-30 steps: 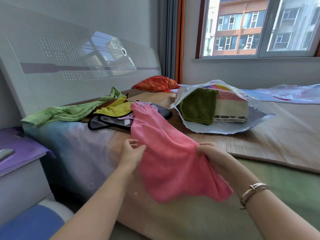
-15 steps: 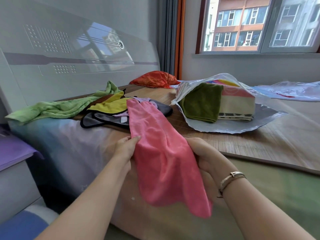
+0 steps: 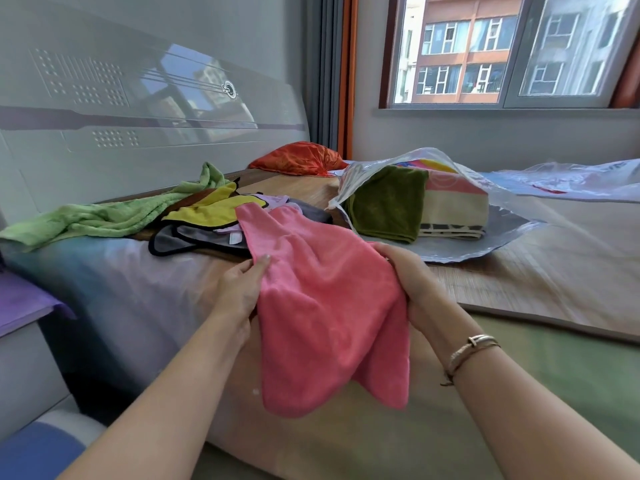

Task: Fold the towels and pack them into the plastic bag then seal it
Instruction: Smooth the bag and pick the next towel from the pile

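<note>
At frame centre, the pink towel (image 3: 322, 306) runs lengthwise from the upper-left cloth pile down toward the bottom edge, its lower end hanging loose. The left hand (image 3: 239, 292) pinches its left edge, fingers curled; the right hand (image 3: 405, 282) grips its right edge. The open plastic bag (image 3: 460, 244) lies upper right, holding folded towels.

On the bed (image 3: 554, 271), loose towels (image 3: 194, 220) lie left by the headboard (image 3: 138, 116), the plastic bag (image 3: 460, 244) of folded towels (image 3: 415, 202) to their right.
</note>
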`<state>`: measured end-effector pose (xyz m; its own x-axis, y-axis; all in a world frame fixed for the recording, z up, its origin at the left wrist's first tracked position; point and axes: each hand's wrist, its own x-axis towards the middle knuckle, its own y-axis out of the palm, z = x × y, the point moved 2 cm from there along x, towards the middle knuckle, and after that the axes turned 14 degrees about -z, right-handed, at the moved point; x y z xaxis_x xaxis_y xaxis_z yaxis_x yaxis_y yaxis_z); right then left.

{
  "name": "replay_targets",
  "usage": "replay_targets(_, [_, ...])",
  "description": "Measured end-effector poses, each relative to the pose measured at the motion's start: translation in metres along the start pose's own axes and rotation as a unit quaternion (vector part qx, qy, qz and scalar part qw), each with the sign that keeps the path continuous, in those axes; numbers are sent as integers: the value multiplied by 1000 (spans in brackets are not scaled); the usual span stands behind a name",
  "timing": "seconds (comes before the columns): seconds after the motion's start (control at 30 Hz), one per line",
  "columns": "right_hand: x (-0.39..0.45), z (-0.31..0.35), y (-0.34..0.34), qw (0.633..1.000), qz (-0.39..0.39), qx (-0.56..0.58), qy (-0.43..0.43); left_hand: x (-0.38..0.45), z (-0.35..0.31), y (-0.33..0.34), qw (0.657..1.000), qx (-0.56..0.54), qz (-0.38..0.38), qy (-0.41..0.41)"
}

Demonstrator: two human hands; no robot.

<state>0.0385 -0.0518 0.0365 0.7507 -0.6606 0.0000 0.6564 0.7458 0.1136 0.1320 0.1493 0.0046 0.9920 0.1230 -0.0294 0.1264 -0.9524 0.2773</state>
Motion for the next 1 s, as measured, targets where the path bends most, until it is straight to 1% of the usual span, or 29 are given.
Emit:
replay_targets(0.07, [-7, 11, -20, 995, -34, 1, -89, -10, -12, 3, 1000, -9, 6, 23])
replay_targets(0.17, [-21, 24, -54, 985, -73, 43, -153, -29, -32, 7, 998, -47, 30, 28])
replay_targets(0.23, [-30, 35, -77, 974, -105, 93, -176, -41, -45, 10, 996, -70, 47, 35])
replay_targets(0.33, [-40, 52, -109, 955, -145, 189, -175, -60, -65, 16, 990, -104, 79, 62])
replay_targets(0.4, [-46, 64, -127, 944, -140, 231, -187, -72, -77, 21, 986, -120, 87, 75])
replay_targets(0.47, [-56, 78, -143, 940, -134, 228, -214, -84, -88, 27, 983, -130, 88, 92])
replay_targets(0.57, [-73, 99, -163, 928, -128, 235, -258, -105, -102, 38, 977, -136, 113, 122])
replay_targets(0.67, [-89, 112, -178, 916, -124, 257, -282, -118, -112, 44, 971, -163, 123, 125])
replay_targets(0.73, [-94, 111, -184, 917, -150, 241, -281, -122, -113, 48, 968, -168, 132, 131])
replay_targets(0.8, [-94, 105, -189, 918, -196, 211, -272, -123, -108, 51, 970, -160, 133, 127])
replay_targets(0.9, [-82, 93, -189, 920, -256, 138, -261, -117, -91, 56, 980, -130, 124, 91])
replay_targets(1.0, [-59, 75, -189, 921, -291, 73, -249, -106, -72, 65, 988, -79, 106, 78])
